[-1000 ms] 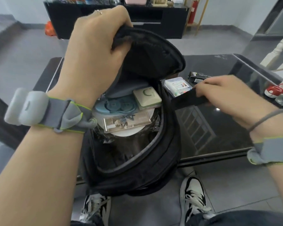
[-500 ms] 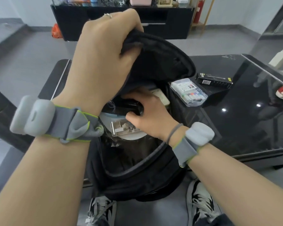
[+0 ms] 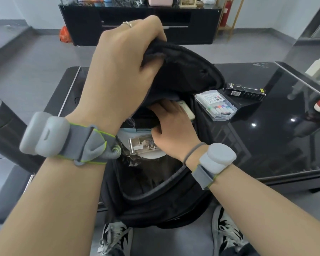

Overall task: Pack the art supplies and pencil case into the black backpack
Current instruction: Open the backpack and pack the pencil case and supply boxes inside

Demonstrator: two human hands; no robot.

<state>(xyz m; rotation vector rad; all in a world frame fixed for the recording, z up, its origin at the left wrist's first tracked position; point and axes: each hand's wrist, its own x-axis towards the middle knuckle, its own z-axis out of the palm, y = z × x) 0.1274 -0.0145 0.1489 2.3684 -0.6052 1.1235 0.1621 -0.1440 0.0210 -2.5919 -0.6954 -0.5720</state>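
2 hands at work, 1 black backpack (image 3: 155,200) standing open at the near edge of the glossy black table (image 3: 266,145). The left hand (image 3: 124,71) has its fingers clamped on the bag's top flap, holding it up and back. The right hand (image 3: 172,126) is down inside the main compartment, fingers curled around a dark item; exactly what that is, I cannot tell. Inside the bag: 1 clear plastic case (image 3: 140,145) lying on something white and round, and 1 cream-coloured box (image 3: 187,110) peeking out past the right knuckles. Out on the table, 2 items not yet packed: 1 clear marker case (image 3: 215,105) with coloured caps showing, just beside the backpack, and 1 flat black box (image 3: 244,92) just beyond it. 2 grey wrist bands, 1 on each arm. 2 black-and-white sneakers (image 3: 227,235) on the floor below.
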